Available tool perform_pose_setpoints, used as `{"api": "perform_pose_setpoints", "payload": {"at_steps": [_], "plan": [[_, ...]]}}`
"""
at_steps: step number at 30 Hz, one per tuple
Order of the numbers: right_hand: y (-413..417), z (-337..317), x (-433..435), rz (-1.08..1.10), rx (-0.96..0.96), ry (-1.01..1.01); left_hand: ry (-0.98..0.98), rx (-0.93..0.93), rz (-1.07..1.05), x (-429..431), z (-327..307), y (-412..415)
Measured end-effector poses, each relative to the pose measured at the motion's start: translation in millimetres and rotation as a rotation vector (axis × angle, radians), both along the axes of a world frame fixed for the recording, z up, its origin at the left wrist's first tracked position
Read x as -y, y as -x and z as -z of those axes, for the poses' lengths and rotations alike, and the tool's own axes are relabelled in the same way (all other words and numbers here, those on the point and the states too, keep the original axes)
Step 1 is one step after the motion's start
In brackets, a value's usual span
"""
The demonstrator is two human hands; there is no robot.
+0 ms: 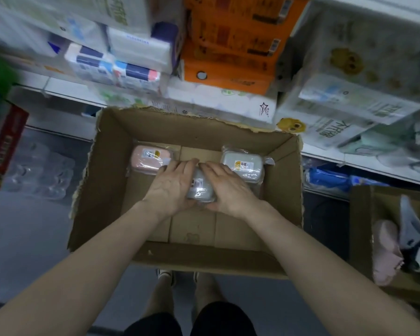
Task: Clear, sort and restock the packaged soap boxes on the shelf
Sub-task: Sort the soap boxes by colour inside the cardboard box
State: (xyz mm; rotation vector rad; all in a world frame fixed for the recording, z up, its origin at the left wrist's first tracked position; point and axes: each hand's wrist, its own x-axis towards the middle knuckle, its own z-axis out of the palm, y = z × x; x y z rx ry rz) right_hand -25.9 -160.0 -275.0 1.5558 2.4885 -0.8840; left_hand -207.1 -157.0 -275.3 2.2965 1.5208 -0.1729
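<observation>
Cardboard carton [102, 190], on floor by shelf [66, 89] — holds three wrapped items. Pink soap box [147, 157], far left; pale grey soap box [243, 163], far right; middle grey soap box [200, 189] — clasped between left hand [172, 183] and right hand [226, 189], both gripping it.

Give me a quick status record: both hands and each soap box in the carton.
carton: cardboard box, open top
left hand: holds middle grey soap box, left side
right hand: holds the same box, right side
pink soap box: far left, lying flat
pale grey soap box: far right, lying flat
soap boxes in carton: three
</observation>
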Motion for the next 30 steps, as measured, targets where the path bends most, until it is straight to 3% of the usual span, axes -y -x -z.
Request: {"api": "perform_pose_setpoints", "payload": {"at_steps": [3, 9, 14, 18, 27, 30], "plan": [[-8, 6, 11, 0.127, 0.014, -0.032, -0.022, 0.059, 0.088, -5, -3, -7], [-66, 35, 47, 0.229, 0.232, 0.101, -0.35, -0.028, 0.085, -52, -15, -12], [-77, 59, 49, 0.141, 0.462, 0.217, -0.288, -0.193, 0.005, -81, 1, -17], [-66, 71, 42, 0.134, 0.61, 0.198, -0.293, -0.184, -0.009, -81, 13, -14], [-60, 83, 54, 0.111, 0.664, 0.139, -0.28, -0.177, -0.013, -77, 15, -15], [-61, 71, 52, 0.118, 0.572, -0.034, -0.253, -0.17, -0.004, -78, 7, -15]]}}
